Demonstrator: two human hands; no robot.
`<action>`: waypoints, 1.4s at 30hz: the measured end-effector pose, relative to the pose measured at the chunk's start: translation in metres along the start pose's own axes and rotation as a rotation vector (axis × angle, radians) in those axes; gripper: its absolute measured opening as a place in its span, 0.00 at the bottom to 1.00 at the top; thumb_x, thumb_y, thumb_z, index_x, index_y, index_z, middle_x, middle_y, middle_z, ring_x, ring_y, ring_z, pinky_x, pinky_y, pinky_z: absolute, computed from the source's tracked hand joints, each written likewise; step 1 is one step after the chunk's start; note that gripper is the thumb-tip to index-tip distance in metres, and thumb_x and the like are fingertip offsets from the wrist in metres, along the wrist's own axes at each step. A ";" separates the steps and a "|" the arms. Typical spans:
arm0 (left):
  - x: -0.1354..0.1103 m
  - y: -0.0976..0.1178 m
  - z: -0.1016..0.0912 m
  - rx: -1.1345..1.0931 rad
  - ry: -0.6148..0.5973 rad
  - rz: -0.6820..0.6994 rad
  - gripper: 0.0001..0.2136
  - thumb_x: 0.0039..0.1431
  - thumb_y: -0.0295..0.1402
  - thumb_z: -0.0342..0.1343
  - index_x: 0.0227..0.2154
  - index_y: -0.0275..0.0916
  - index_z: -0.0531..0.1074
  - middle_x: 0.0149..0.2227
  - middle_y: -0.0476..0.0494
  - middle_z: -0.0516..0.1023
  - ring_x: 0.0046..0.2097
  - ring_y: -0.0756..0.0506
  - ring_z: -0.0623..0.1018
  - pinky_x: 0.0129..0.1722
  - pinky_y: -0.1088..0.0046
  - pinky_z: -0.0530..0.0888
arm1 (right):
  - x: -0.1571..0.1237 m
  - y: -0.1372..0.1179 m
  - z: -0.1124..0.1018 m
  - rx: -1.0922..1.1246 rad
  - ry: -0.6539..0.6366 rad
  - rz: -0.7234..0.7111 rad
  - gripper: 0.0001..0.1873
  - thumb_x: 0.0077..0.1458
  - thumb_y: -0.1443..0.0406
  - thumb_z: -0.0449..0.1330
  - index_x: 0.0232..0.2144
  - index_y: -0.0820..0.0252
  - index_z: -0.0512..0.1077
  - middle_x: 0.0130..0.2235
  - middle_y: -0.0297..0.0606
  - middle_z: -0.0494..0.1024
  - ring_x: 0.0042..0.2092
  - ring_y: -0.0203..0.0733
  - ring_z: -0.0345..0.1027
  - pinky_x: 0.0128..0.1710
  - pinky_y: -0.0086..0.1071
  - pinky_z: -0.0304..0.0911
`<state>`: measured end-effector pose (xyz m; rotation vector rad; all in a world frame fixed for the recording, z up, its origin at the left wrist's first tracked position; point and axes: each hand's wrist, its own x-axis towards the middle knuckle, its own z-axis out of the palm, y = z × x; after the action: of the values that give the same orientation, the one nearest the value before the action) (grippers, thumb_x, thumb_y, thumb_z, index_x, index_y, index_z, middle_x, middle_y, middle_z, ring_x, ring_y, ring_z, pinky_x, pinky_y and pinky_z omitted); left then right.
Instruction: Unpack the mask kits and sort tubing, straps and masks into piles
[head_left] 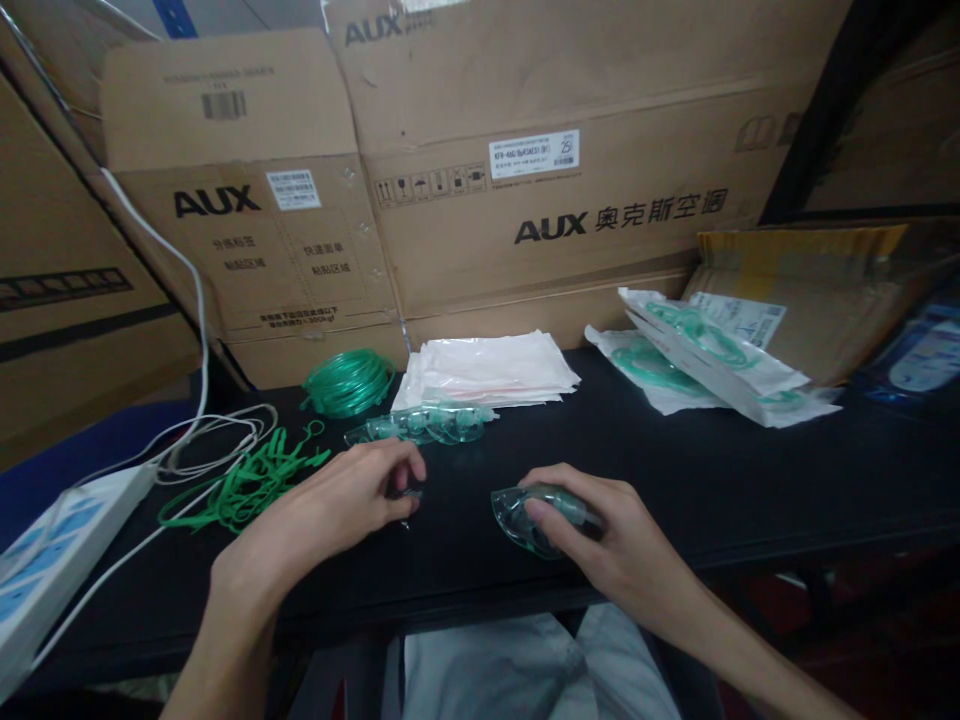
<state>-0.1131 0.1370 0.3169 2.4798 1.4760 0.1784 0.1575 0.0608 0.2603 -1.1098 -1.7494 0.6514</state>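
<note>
My right hand (600,535) rests on the black table (750,480) with its fingers curled round a clear green-tinted mask (517,520). My left hand (345,500) lies to the left of it, fingertips pinched on a small clear part (411,495) that I cannot make out well. Just beyond both hands lies a row of clear masks (424,424). Further back are a coil of green tubing (349,382) and a stack of clear plastic bags (487,368).
Green straps (247,485) lie in a heap at the left, beside white cables (217,435) and a white power strip (45,560). Packed mask bags (712,360) lie at the back right. Large cardboard boxes (525,170) wall off the far edge of the table.
</note>
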 end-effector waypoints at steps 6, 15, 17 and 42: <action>-0.005 -0.011 -0.002 -0.018 0.000 -0.175 0.19 0.59 0.53 0.57 0.41 0.43 0.79 0.36 0.46 0.83 0.38 0.42 0.81 0.37 0.69 0.73 | 0.001 -0.001 0.000 0.001 0.003 -0.001 0.07 0.64 0.61 0.60 0.39 0.56 0.77 0.36 0.32 0.81 0.37 0.37 0.75 0.39 0.25 0.65; -0.005 -0.007 0.002 0.000 -0.025 -0.172 0.09 0.59 0.43 0.59 0.30 0.45 0.78 0.28 0.50 0.82 0.31 0.44 0.80 0.31 0.72 0.70 | 0.000 0.004 0.002 0.029 0.038 0.031 0.09 0.65 0.58 0.59 0.42 0.55 0.77 0.38 0.34 0.81 0.37 0.38 0.75 0.39 0.27 0.67; -0.006 -0.004 -0.002 -0.008 0.018 -0.148 0.13 0.60 0.48 0.59 0.31 0.44 0.78 0.29 0.49 0.81 0.31 0.43 0.80 0.30 0.71 0.70 | 0.005 0.005 0.000 0.067 0.044 0.047 0.10 0.65 0.58 0.59 0.43 0.56 0.77 0.41 0.35 0.81 0.42 0.40 0.75 0.42 0.28 0.67; 0.079 -0.034 0.004 -0.212 0.296 0.468 0.11 0.66 0.39 0.58 0.46 0.42 0.78 0.48 0.43 0.80 0.51 0.41 0.77 0.55 0.64 0.70 | 0.127 0.053 0.002 -0.067 -0.164 -0.204 0.18 0.60 0.56 0.64 0.49 0.56 0.81 0.51 0.40 0.83 0.54 0.53 0.76 0.57 0.43 0.66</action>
<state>-0.1033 0.2219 0.3018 2.6550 0.8770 0.7723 0.1569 0.1979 0.2704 -0.9282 -2.0074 0.5745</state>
